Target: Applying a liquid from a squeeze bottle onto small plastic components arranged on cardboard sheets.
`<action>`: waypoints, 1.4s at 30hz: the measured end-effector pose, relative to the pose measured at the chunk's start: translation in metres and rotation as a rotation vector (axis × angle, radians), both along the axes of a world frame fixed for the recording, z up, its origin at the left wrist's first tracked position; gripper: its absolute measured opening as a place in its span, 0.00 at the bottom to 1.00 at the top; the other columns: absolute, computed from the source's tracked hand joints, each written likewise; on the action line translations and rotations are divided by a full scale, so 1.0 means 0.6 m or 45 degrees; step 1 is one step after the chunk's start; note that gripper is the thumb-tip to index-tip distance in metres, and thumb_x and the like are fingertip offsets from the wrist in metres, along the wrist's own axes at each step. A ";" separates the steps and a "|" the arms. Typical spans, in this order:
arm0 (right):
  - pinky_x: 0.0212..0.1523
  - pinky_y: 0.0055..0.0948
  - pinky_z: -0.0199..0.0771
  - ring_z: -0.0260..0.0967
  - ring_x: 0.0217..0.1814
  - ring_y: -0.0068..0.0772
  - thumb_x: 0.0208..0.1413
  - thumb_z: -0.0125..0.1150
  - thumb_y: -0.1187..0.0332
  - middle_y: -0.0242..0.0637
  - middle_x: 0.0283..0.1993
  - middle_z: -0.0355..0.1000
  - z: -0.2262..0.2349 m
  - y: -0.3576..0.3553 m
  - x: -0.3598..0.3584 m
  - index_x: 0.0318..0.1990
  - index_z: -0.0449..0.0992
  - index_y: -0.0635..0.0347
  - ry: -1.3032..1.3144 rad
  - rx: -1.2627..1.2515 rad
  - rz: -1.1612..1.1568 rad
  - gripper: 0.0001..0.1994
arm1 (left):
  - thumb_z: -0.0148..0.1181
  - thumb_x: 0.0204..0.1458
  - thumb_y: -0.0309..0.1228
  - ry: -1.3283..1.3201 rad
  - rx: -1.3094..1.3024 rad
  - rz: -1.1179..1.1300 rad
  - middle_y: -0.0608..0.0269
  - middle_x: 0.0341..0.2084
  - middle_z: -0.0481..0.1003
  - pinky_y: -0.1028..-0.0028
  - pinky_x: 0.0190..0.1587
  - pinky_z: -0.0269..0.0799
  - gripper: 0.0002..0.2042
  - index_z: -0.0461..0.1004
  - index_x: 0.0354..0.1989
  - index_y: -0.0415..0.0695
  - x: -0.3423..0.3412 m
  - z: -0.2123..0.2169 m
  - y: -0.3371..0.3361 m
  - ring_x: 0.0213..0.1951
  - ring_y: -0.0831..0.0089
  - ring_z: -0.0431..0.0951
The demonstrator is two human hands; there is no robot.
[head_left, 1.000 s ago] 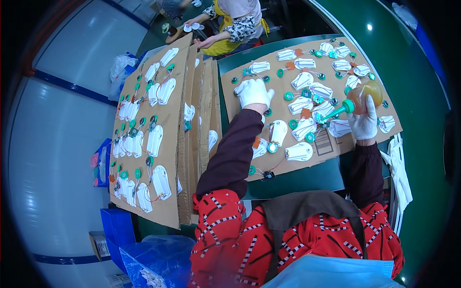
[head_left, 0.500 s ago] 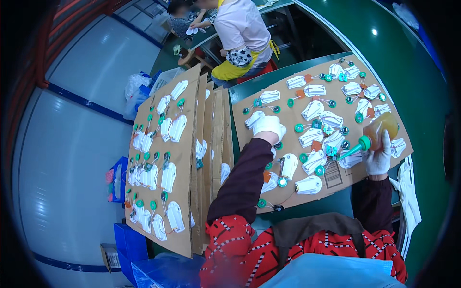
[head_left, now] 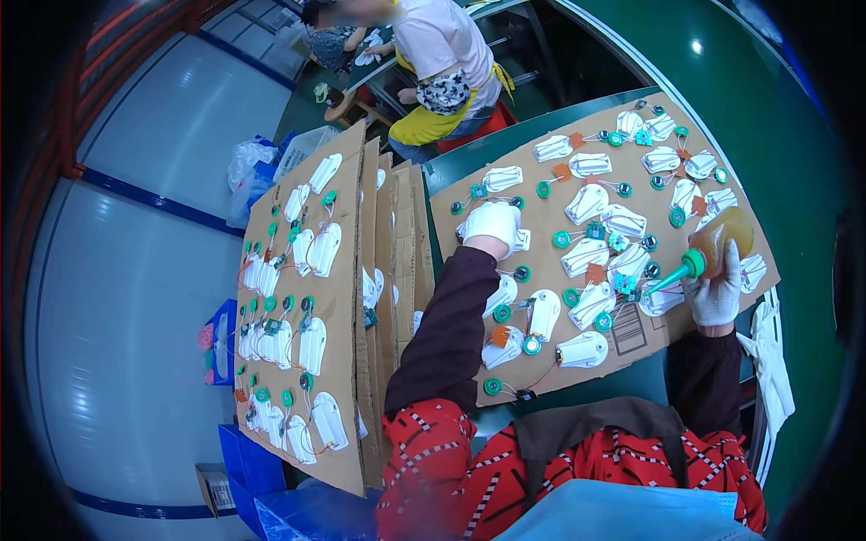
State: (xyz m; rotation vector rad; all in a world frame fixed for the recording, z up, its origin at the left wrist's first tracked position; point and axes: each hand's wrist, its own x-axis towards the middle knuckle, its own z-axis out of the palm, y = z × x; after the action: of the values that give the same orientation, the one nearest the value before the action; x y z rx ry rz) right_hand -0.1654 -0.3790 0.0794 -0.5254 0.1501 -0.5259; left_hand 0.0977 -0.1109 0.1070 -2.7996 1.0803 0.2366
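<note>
In a white glove, my right hand [head_left: 715, 298] grips a squeeze bottle [head_left: 729, 233] of amber liquid. The bottle is tilted, its green nozzle [head_left: 672, 278] pointing down-left over small green circuit boards [head_left: 624, 283] and a white plastic shell [head_left: 664, 298]. My left hand [head_left: 492, 223], also gloved, rests over a white shell near the left edge of a flat cardboard sheet [head_left: 622, 341]; its back hides the fingers. Around both hands lie several white shells wired to round green-rimmed parts [head_left: 532, 344] and orange pieces [head_left: 499, 336].
Upright cardboard sheets [head_left: 347, 298] bearing similar shells stand left of the table. A co-worker in a yellow apron [head_left: 424, 129] sits beyond the far edge, another person farther back. Blue bins [head_left: 245, 464] stand at lower left; white cloth [head_left: 769, 361] hangs at the table's right side.
My left hand has shifted a little away from me and to the left, now covering the shell that showed beside it. The bottle stays in my right hand, almost unmoved. The whole view has shifted slightly.
</note>
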 end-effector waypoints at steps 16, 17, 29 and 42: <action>0.35 0.30 0.80 0.70 0.48 0.36 0.58 0.51 0.58 0.45 0.52 0.66 0.002 0.000 0.002 0.57 0.59 0.59 0.017 0.058 -0.048 0.23 | 0.57 0.43 0.42 0.085 -0.137 0.076 0.54 0.34 0.76 0.64 0.45 0.70 0.13 0.77 0.33 0.49 -0.029 0.034 -0.007 0.41 0.59 0.75; 0.35 0.30 0.82 0.70 0.48 0.36 0.58 0.52 0.59 0.43 0.52 0.66 0.005 0.003 0.003 0.56 0.60 0.59 0.015 0.062 -0.052 0.22 | 0.57 0.43 0.42 0.087 -0.136 0.078 0.54 0.34 0.76 0.64 0.45 0.70 0.13 0.77 0.33 0.49 -0.027 0.029 -0.005 0.41 0.59 0.75; 0.32 0.29 0.82 0.71 0.47 0.35 0.56 0.54 0.58 0.42 0.50 0.67 0.017 0.008 0.004 0.56 0.59 0.59 0.044 0.073 -0.028 0.23 | 0.58 0.45 0.38 0.210 -0.348 0.004 0.58 0.36 0.77 0.67 0.46 0.69 0.13 0.77 0.39 0.49 -0.032 0.026 -0.001 0.42 0.61 0.75; 0.36 0.31 0.81 0.69 0.49 0.35 0.56 0.55 0.58 0.41 0.52 0.66 0.014 0.005 0.003 0.56 0.59 0.58 0.069 0.081 -0.025 0.24 | 0.58 0.44 0.38 0.276 -0.368 0.152 0.56 0.34 0.77 0.67 0.44 0.70 0.12 0.79 0.34 0.48 -0.011 0.026 -0.003 0.39 0.61 0.77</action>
State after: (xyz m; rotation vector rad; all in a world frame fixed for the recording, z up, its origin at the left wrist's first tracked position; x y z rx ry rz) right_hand -0.1638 -0.3759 0.0877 -0.4766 0.2230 -0.5248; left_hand 0.0912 -0.1130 0.1225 -3.1619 1.0667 0.4381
